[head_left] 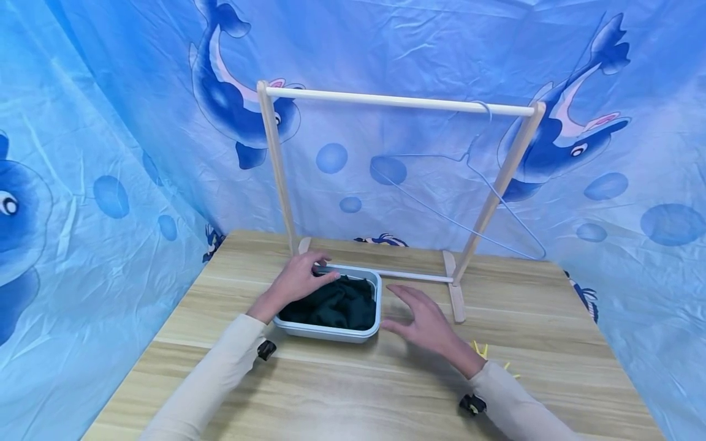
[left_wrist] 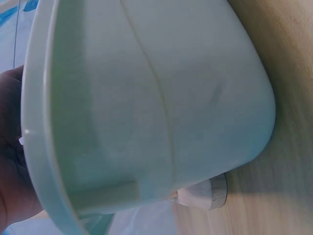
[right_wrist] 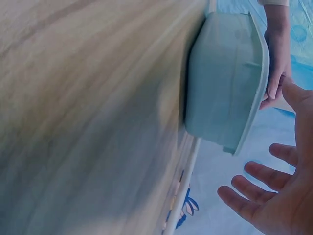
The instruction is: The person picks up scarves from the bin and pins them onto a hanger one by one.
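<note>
A pale blue-green plastic basin (head_left: 331, 334) rests on the table with dark green cloth (head_left: 344, 303) bunched inside it. My left hand (head_left: 298, 280) is over the basin's left side, its thumb stretched across the cloth and its fingers bent loosely near the back rim. In the left wrist view the basin's outer wall (left_wrist: 161, 98) fills most of the picture, hiding much of that hand. To the right of the basin, my right hand (head_left: 421, 321) is held with fingers spread and nothing in it. The right wrist view shows its spread fingers apart from the basin (right_wrist: 225, 78).
Behind the basin stands a wooden rack with a white top rail (head_left: 386, 99). A blue wire hanger (head_left: 469, 156) hangs near its right end. Small yellow pieces (head_left: 480, 350) lie on the wood-grain table (head_left: 342, 392) by the right wrist. Blue dolphin-printed sheeting (head_left: 353, 55) surrounds the table.
</note>
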`<action>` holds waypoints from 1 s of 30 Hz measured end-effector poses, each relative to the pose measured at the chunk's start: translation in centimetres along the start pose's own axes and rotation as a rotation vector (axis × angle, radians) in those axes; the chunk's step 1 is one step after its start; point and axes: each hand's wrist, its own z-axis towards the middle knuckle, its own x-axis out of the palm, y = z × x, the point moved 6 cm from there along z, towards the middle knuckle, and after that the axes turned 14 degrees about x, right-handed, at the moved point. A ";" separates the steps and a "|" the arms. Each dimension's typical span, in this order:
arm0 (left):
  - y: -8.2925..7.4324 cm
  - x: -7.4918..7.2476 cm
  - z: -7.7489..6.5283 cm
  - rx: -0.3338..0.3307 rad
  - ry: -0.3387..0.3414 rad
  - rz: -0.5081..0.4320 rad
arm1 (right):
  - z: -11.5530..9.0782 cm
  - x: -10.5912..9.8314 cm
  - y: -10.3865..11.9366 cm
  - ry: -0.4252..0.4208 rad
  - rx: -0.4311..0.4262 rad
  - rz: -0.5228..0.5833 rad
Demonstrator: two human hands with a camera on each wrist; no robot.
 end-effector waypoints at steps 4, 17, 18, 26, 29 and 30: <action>0.5 0.6 -0.1 -0.001 0.018 -0.031 | 0.0 0.6 0.1 0.016 0.002 0.027; 0.7 1.2 -0.3 0.002 0.081 -0.037 | 0.3 1.8 0.2 0.050 -0.036 0.056; 0.8 1.2 -0.3 0.000 0.085 -0.036 | 0.3 1.9 0.2 0.054 -0.039 0.057; 1.3 1.6 -0.4 -0.053 0.143 -0.008 | 0.4 2.5 0.6 0.081 -0.055 0.071; 1.2 1.6 -0.4 -0.061 0.147 0.018 | 0.4 2.6 0.6 0.086 -0.051 0.070; 1.2 1.6 -0.4 -0.068 0.148 0.026 | 0.4 2.7 0.6 0.086 -0.051 0.069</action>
